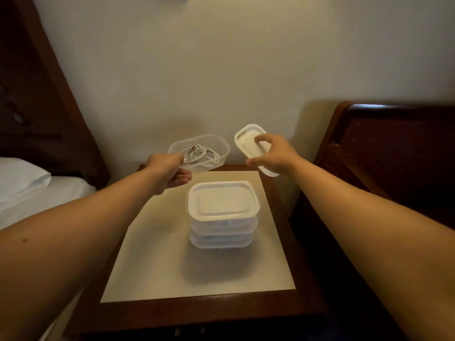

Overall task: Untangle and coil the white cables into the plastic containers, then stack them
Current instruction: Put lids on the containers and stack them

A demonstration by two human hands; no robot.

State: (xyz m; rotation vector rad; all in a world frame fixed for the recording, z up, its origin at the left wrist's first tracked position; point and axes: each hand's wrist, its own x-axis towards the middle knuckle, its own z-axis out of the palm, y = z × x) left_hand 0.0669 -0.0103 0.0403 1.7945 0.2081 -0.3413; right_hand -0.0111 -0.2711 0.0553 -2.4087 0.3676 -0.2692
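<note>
Left hand [170, 174] gripping the near left rim of an open tub [199, 153], fingers curled under its edge, thumb on top, lifting it clear above the far edge of the counter [157, 254]. Holding inside the tub a coiled white cable [200, 156], loops lying on its floor, a small reddish plug end showing near the middle. Right hand [273, 153] pinching a white lid [248, 141] by its edges, fingers spread over the top face and thumb under the near edge, the lid tilting down towards the right and hanging in the air just beside the tub, to its right, not touching it. Both grips closed on their things, neither resting on the counter. Standing below and nearer, in the middle of the counter's pale inset top, a stack [221, 215] of closed tubs, a white lid on the uppermost, at least two tubs showing, the count below hard to tell through the clear walls. Framing the pale top, a dark wood border. Lying at the left, a bed with a white pillow [19, 178] against a dark headboard [37, 94]. Standing at the right, another dark headboard [394, 156]. Rising behind everything, a plain cream wall [221, 57].
</note>
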